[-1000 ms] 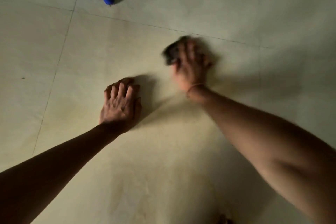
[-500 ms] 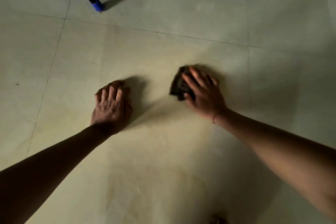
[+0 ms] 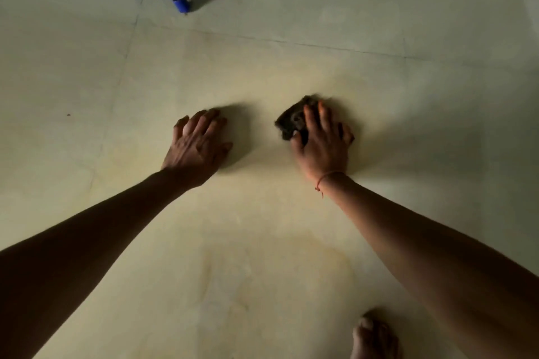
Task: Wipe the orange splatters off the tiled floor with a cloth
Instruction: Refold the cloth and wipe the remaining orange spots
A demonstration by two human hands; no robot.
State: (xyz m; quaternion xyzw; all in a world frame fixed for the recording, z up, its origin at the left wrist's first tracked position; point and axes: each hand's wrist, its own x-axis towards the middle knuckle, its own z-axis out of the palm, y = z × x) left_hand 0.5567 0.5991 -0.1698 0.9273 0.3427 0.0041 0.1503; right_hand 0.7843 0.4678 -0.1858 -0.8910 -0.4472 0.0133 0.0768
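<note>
My right hand [image 3: 323,143] presses a small dark cloth [image 3: 291,121] flat against the pale tiled floor [image 3: 262,67]; the cloth sticks out past my thumb and fingers on the left and is partly hidden under the palm. My left hand [image 3: 197,144] rests flat on the floor a little to the left of the cloth, fingers spread, holding nothing. A faint yellowish-orange smear [image 3: 291,265] tints the tile between my arms, nearer to me. The light is dim.
A black pole with a blue tip [image 3: 179,3] stands on the floor at the upper left and casts a long shadow to the right. A bare foot [image 3: 373,335] shows at the bottom edge. Grout lines cross the floor beyond my hands.
My right hand swept the cloth from farther away back towards me, then slightly left. The left hand stayed planted on the tile. The view shifted, and a foot came into sight.
</note>
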